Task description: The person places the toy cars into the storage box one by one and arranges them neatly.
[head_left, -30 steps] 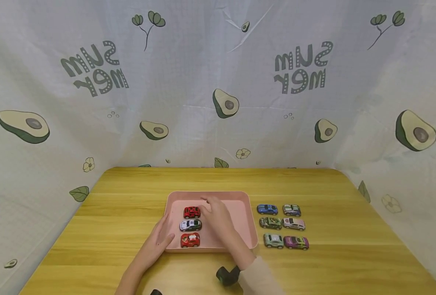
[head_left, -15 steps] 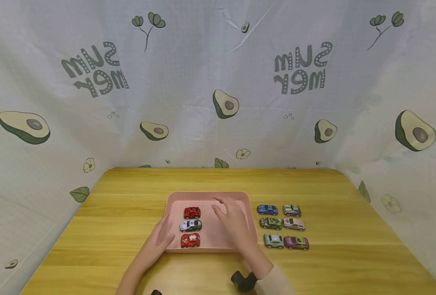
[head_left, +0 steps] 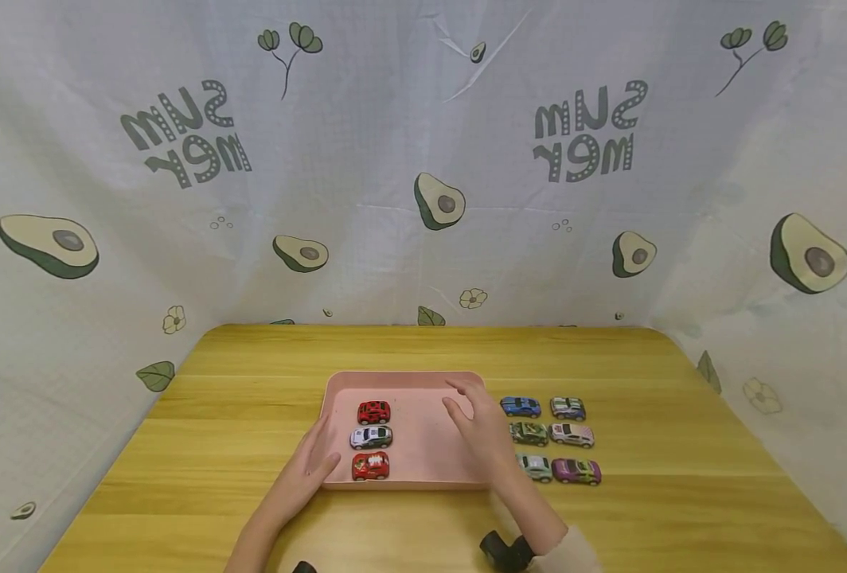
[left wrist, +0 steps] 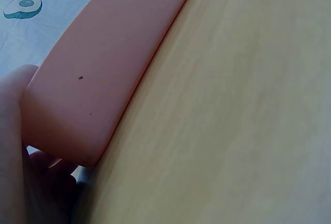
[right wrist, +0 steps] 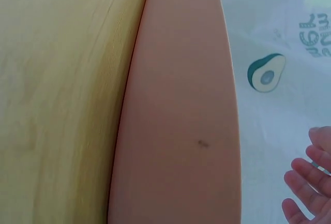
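A pink tray [head_left: 431, 446] lies on the table with three toy cars in a column in its left part: a spotted red car [head_left: 373, 411], a white car [head_left: 371, 437] and a red car with white markings [head_left: 371, 465]. My left hand [head_left: 300, 473] holds the tray's front left corner, thumb over the rim and fingers against the outer left wall. The left wrist view shows that tray wall [left wrist: 93, 69]. Above the tray's right side is my right hand [head_left: 486, 430], fingers spread and holding nothing. Its fingers [right wrist: 310, 177] also show in the right wrist view.
Right of the tray, several toy cars form two columns, among them a blue car [head_left: 520, 407] and a purple car [head_left: 576, 471]. My right forearm partly covers the left column. The wooden table [head_left: 681, 446] ends at a patterned curtain [head_left: 366, 159].
My right hand has moved right, from beside the spotted red car to the tray's right side. The left hand, tray and cars have stayed in place.
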The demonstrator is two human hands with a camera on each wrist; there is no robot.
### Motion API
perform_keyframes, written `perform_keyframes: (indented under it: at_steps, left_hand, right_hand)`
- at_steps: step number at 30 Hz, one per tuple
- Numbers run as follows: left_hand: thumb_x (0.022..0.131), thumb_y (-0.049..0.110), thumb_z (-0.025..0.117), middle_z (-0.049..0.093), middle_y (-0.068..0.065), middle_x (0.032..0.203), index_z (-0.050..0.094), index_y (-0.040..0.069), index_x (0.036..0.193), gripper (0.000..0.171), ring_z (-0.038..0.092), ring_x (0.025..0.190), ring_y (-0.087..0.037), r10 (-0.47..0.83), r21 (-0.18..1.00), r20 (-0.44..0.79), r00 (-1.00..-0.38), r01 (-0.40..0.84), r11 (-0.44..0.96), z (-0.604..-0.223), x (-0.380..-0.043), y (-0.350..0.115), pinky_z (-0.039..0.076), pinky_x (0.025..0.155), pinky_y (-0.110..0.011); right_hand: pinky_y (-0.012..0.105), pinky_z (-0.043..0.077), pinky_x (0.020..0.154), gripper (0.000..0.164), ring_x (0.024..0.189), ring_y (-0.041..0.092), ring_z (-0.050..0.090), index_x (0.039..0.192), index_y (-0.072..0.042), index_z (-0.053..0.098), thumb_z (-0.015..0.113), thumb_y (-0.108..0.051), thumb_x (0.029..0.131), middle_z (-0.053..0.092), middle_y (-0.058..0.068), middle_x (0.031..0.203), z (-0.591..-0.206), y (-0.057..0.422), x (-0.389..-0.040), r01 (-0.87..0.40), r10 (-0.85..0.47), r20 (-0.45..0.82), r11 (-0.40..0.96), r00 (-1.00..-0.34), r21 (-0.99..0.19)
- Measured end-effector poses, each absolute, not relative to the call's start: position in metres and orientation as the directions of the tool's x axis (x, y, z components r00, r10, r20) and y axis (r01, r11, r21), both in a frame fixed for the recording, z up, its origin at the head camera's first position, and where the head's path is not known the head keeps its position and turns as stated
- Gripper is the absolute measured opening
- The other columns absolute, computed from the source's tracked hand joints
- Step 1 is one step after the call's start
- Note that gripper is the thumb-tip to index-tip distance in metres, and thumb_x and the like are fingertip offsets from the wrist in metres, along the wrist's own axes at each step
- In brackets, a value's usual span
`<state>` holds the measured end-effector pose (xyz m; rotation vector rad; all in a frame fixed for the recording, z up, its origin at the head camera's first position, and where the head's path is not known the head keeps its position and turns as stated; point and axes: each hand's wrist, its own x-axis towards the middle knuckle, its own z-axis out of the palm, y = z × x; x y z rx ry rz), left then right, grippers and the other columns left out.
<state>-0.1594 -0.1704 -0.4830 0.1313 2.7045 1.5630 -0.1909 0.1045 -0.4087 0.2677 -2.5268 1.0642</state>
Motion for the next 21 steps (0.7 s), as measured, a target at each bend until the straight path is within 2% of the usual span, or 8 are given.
perform_keyframes:
  at_steps: [5, 12, 15, 21]
  left_hand:
    - [0.090, 0.037, 0.052, 0.017, -0.018, 0.151, 0.018, 0.016, 0.146, 0.069, 0.015, 0.137, -0.041, 0.081, 0.865, 0.038, -0.996, 0.073, 0.497, -0.483, -0.159, -0.170, 0.014, 0.108, -0.062]
    - [0.090, 0.039, 0.052, 0.016, -0.017, 0.151, 0.017, 0.017, 0.146, 0.069, 0.014, 0.138, -0.041, 0.083, 0.867, 0.029, -0.996, 0.067, 0.493, -0.484, -0.159, -0.170, 0.014, 0.108, -0.062]
    - [0.090, 0.039, 0.052, 0.015, -0.017, 0.151, 0.017, 0.018, 0.146, 0.070, 0.014, 0.138, -0.041, 0.080, 0.868, 0.026, -0.996, 0.062, 0.493, -0.484, -0.159, -0.170, 0.013, 0.108, -0.062]
    - [0.090, 0.039, 0.052, 0.016, -0.017, 0.151, 0.017, 0.018, 0.146, 0.069, 0.014, 0.138, -0.041, 0.081, 0.869, 0.029, -0.996, 0.065, 0.491, -0.483, -0.159, -0.170, 0.013, 0.108, -0.062]
  right_hand:
    - [0.042, 0.052, 0.082, 0.033, 0.099, 0.024, 0.060, 0.116, -0.010, 0.061, 0.063, -0.020, 0.085, 0.063, 0.007, 0.113, -0.410, 0.115, -0.188, -0.330, -0.017, 0.452, 0.708, -0.892, -0.624]
    - [0.046, 0.049, 0.089, 0.033, 0.107, 0.029, 0.058, 0.115, -0.008, 0.061, 0.064, -0.021, 0.085, 0.063, 0.011, 0.112, -0.414, 0.131, -0.181, -0.320, -0.003, 0.468, 0.735, -0.883, -0.598]
    - [0.044, 0.052, 0.085, 0.032, 0.101, 0.027, 0.060, 0.114, -0.008, 0.062, 0.064, -0.020, 0.085, 0.064, 0.010, 0.110, -0.413, 0.138, -0.178, -0.308, 0.006, 0.470, 0.749, -0.882, -0.586]
    - [0.043, 0.052, 0.083, 0.033, 0.102, 0.027, 0.059, 0.115, -0.009, 0.061, 0.065, -0.019, 0.084, 0.062, 0.011, 0.114, -0.413, 0.152, -0.172, -0.288, 0.017, 0.458, 0.756, -0.889, -0.587]
